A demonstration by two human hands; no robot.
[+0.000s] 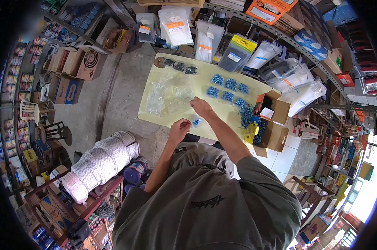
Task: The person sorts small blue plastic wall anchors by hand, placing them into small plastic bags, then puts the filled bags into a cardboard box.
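Observation:
A small clear plastic bag (197, 121) with a few blue pieces in its bottom hangs at the table's near edge. My left hand (180, 131) is closed at its left side, the fingertips pinching the bag's edge. Above it, my right hand (202, 107) has its fingers pressed together by the pile of clear plastic bags (156, 99); what they pinch is too small to make out. Several filled packets of blue pieces (227, 96) lie in rows to the right. Next to them is a loose heap of blue pieces (246, 116).
Dark-filled packets (179, 66) lie at the back of the pale yellow table (155, 118). An open cardboard box (272, 139) sits at the right edge. Bags of cable ties (204, 43) hang behind. Rolls of white rope (105, 160) stand at left.

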